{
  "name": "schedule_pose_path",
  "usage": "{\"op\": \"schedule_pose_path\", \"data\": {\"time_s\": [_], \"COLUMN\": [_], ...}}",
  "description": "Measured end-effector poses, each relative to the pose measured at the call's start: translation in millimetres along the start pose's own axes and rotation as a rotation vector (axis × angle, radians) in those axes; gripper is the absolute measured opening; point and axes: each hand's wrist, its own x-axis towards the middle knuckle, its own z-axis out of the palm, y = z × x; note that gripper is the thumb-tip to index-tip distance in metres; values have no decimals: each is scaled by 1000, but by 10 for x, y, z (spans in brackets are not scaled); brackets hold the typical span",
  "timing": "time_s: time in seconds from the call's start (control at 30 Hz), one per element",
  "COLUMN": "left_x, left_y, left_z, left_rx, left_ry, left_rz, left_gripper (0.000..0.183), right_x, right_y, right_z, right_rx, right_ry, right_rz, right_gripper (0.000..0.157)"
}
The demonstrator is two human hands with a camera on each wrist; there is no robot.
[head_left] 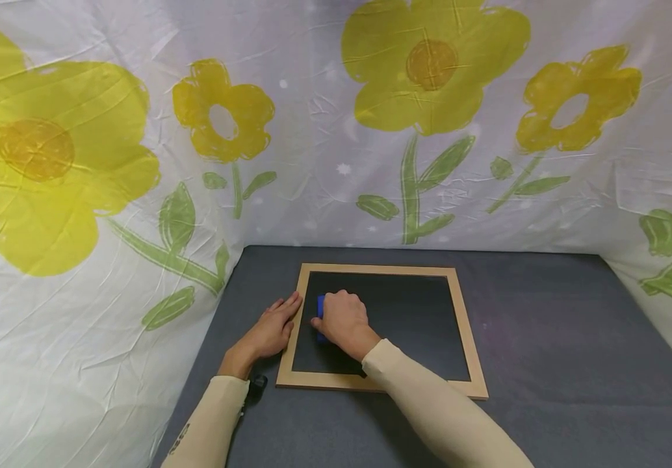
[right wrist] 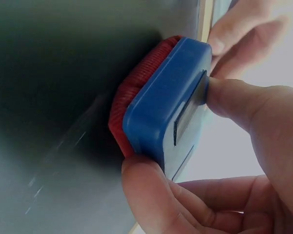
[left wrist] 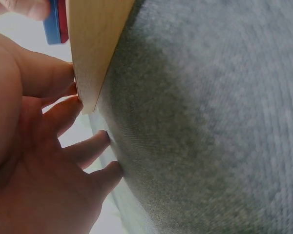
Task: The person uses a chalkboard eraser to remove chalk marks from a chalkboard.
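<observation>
A small chalkboard (head_left: pixel 406 318) with a light wooden frame (head_left: pixel 462 318) lies flat on the table. My right hand (head_left: pixel 344 320) grips a blue chalkboard eraser (right wrist: pixel 156 102) over the left part of the black surface. In the right wrist view, the eraser's red ribbed pad (right wrist: pixel 136 83) faces the board, and thumb and fingers hold its blue body. Faint pale streaks (right wrist: pixel 58 146) show on the board beside it. With fingers extended, my left hand (head_left: pixel 267 333) rests at the left side of the frame. Its fingertips touch the wood in the left wrist view.
Dark grey cloth (head_left: pixel 546 338) covers the table, extending to the right of the board. A white curtain (head_left: pixel 312 130) printed with yellow flowers surrounds the back and sides. A small black object (head_left: pixel 258 386) sits beside the left wrist.
</observation>
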Motion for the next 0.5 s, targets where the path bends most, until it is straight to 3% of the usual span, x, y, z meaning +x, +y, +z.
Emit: {"op": "schedule_pose_path", "data": {"time_s": [0.13, 0.5], "left_x": [-14, -5], "left_y": [-22, -33], "left_z": [10, 6], "left_rx": [-28, 2], "left_ry": [37, -22], "left_rz": [37, -3], "left_gripper": [61, 61], "right_x": [-23, -155], "right_y": [155, 618], "right_z": [-30, -136], "right_rx": [5, 1], "right_ry": [9, 15], "right_rz": [27, 86], "right_gripper": [60, 61]}}
